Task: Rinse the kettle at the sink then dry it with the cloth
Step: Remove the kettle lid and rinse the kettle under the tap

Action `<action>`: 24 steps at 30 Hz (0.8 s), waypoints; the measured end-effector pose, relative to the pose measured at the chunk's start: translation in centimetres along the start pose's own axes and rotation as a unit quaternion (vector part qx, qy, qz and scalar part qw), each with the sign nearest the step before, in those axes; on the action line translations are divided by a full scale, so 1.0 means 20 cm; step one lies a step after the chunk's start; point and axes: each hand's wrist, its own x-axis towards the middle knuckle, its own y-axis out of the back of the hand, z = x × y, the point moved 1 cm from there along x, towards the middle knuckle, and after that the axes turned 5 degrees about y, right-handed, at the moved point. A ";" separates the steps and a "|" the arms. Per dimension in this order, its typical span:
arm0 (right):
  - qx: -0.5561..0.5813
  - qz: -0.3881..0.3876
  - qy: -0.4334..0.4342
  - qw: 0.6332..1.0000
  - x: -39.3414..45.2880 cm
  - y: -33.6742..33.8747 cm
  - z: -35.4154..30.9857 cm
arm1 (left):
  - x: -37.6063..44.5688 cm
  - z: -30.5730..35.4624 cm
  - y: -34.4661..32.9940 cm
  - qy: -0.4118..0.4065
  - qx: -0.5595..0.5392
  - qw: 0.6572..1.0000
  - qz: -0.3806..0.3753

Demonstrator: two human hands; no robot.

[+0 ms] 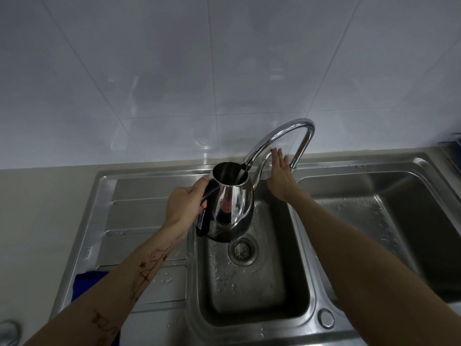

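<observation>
A shiny steel kettle (229,203) with a black handle and no lid hangs over the middle basin of the sink (249,283). My left hand (184,206) grips its black handle. The kettle's open mouth sits right under the spout of the curved chrome tap (282,133). My right hand (280,176) is open, fingers stretched towards the base of the tap behind the kettle's thin spout. A blue cloth (86,283) lies at the near left edge of the drainboard, partly hidden by my left forearm.
A ribbed steel drainboard (139,221) lies left of the basin and a second, larger basin (386,221) lies to the right. The drain strainer (242,249) sits below the kettle. White wall tiles rise behind the sink. Water droplets speckle the basins.
</observation>
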 end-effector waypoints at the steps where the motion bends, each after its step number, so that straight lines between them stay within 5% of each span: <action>1: 0.001 -0.001 0.001 1.000 0.00 0.00 0.01 | 0.00 0.00 0.00 0.002 -0.002 1.000 0.000; 24: -0.007 -0.005 0.001 1.000 0.04 -0.01 0.00 | 0.11 0.03 0.04 0.025 0.026 0.999 -0.008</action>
